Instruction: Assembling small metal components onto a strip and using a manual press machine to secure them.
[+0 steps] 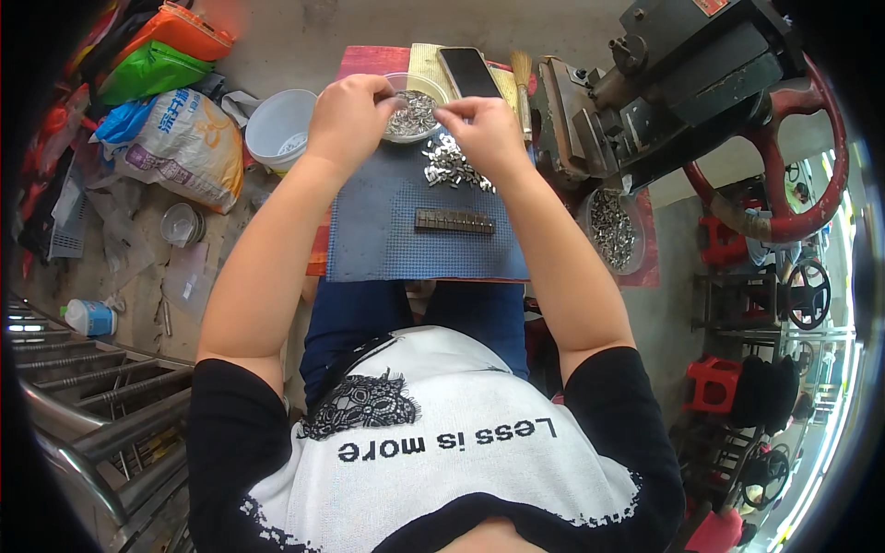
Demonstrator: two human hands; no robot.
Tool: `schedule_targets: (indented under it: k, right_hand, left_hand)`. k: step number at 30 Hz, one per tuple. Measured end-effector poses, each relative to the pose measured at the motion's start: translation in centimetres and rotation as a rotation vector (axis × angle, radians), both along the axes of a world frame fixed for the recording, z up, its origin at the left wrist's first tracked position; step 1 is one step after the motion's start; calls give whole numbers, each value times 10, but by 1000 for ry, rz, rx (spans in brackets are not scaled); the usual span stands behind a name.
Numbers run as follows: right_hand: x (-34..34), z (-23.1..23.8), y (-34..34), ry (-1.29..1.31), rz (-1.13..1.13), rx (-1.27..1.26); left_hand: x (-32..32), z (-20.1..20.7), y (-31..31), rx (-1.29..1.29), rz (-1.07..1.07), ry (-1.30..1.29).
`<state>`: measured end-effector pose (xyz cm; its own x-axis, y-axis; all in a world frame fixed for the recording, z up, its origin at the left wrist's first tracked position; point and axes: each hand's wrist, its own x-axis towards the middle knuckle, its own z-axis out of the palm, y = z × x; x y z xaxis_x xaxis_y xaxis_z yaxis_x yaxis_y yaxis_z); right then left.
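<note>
My left hand is at the left edge of a clear round tub, its thumb and fingers brought together over the rim. Small shiny metal pieces fill the tub. At the tub's right side, my right hand has its thumb and index finger pinched together. Whatever either hand holds is too small to make out. Just below the right hand lies a loose pile of short silvery metal pieces. Nearer to me, a dark slotted metal block rests on the blue textured mat.
Behind the tub lie a phone and a brush. On the right stands a dark machine with a red handwheel, above another tub of metal pieces. A white bucket and filled bags are left.
</note>
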<state>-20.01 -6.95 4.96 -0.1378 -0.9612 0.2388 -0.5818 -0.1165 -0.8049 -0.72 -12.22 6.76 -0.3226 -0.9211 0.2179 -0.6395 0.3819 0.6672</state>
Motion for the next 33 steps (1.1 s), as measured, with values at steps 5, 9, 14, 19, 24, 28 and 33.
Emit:
schedule_targets:
  k: [5,9,14,19,24,28,33]
  right_hand:
    - [-27,17,51,283,198,229]
    - [-41,4,72,80,271,462]
    - [-45,-5,78,86,127,319]
    - [-53,-16,89,542,-247,139]
    - [-58,-34,85,559,-318,126]
    - [-59,-35,88,553,-308,63]
    - [-43,-12,99,391,-175,-62]
  left_hand:
    - [17,-34,19,-430,7,95]
    - [15,-33,58,-330,-15,203]
    - [15,-42,88,-49,-122,182]
    - [19,-50,112,58,-169,93]
    - [12,-63,111,14,-142,159]
    - [13,-65,113,-47,-135,182]
    - [14,-72,115,-89,-110,213]
